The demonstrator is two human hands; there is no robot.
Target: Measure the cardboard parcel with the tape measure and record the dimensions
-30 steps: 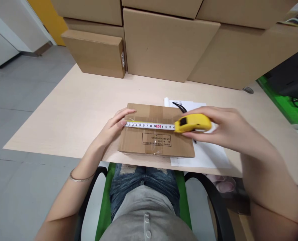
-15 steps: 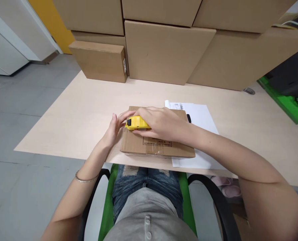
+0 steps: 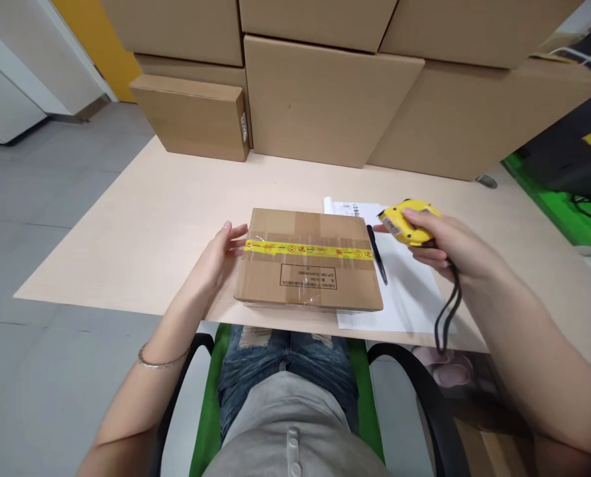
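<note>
A cardboard box with yellow printed tape across its top lies in front of me at the table's near edge. At its left side is my left hand, fingers stretched out against or just beside the box and holding nothing. My right hand is closed around a yellow tape measure, raised to the right of the box. A dark wrist cord dangles from it. Between the box and my right hand, a black pen rests on white paper that lies partly under the box.
Large cardboard boxes are stacked along the back of the table. A smaller flat box stands at the back left. My chair's black armrests flank me below the table edge. Pink shoes sit on the floor at right.
My right hand has lifted the tape measure off the box top and carried it right, over the paper. The yellow tape strip and pen are now uncovered. My left hand stays at the box's left side.
</note>
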